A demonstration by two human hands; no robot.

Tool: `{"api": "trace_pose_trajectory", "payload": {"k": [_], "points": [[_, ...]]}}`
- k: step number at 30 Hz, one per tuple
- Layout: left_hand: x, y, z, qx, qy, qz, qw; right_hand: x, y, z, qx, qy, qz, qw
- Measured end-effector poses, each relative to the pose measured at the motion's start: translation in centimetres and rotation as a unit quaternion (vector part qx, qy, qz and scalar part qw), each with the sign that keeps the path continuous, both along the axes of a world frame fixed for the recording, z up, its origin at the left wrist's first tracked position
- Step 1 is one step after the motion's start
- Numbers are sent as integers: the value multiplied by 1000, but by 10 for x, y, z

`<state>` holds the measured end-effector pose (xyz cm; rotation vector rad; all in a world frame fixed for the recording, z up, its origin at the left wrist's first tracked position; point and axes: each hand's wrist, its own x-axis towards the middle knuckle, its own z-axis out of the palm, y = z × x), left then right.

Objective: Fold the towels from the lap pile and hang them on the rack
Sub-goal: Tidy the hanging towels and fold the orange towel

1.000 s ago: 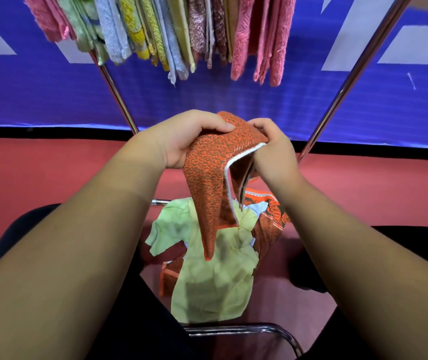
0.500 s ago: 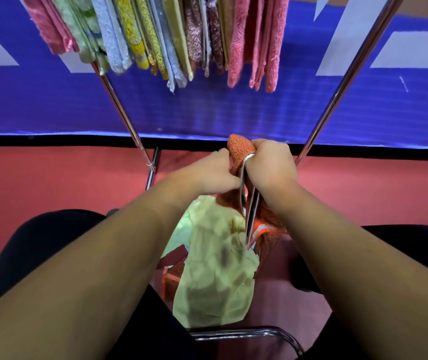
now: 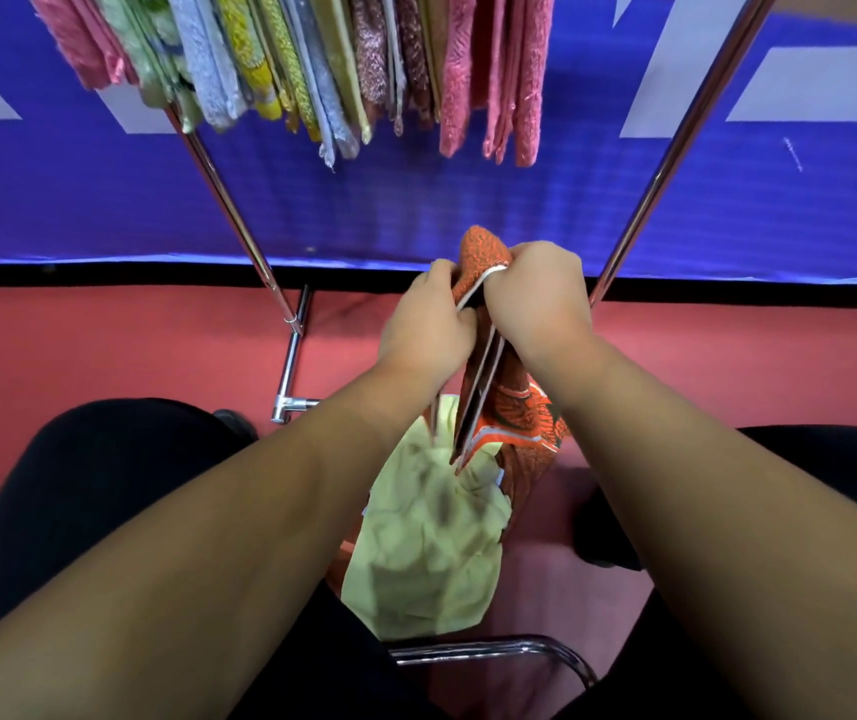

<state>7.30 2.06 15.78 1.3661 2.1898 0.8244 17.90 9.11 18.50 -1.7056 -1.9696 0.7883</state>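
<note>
Both your hands grip one orange towel (image 3: 483, 251). Left hand (image 3: 426, 324) curls its fingers on the left side. Right hand (image 3: 535, 298) is a closed fist round the folded top. The towel sits just past frame centre toward 1 o'clock, and its white-trimmed edges hang down between your wrists.

Biggest first:
- One blue banner (image 3: 468, 210) runs across 9 to 3 o'clock; its white shapes are cut off at the edges.
- One red floor (image 3: 104, 356) lies below it.
- Your two black-clad legs (image 3: 104, 485) sit at 8 and 4 o'clock, mostly hidden by your forearms.
- One rack shows two chrome legs (image 3: 228, 210), with the top bar out of frame.
- Hung towels (image 3: 343, 70) sit at 12 o'clock, packed too tight to count and cut off at the top; pink, green, blue and yellow show.
- The lap pile at 6 o'clock has one yellow-green towel (image 3: 431, 553) on top.
- Orange patterned cloth (image 3: 530, 444) lies at the pile's right; you can't tell whether it is a separate piece or the held towel's tail.
- One chrome chair tube (image 3: 494, 649) shows below the pile, partly hidden.
</note>
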Motion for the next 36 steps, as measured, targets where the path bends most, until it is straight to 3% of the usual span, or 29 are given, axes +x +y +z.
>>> {"api": "trace_pose_trajectory", "payload": {"k": [8, 22, 30, 36], "points": [[-25, -16, 46, 84, 122, 53, 988, 3, -1, 34, 49, -34, 14, 998], [4, -65, 204, 183, 184, 101, 960, 23, -55, 179, 180, 197, 54, 962], [5, -57, 317, 268, 289, 79, 916, 25, -29, 283, 329, 75, 73, 938], [-6, -37, 380, 295, 336, 33, 894, 26, -20, 352, 366, -13, 64, 928]]}}
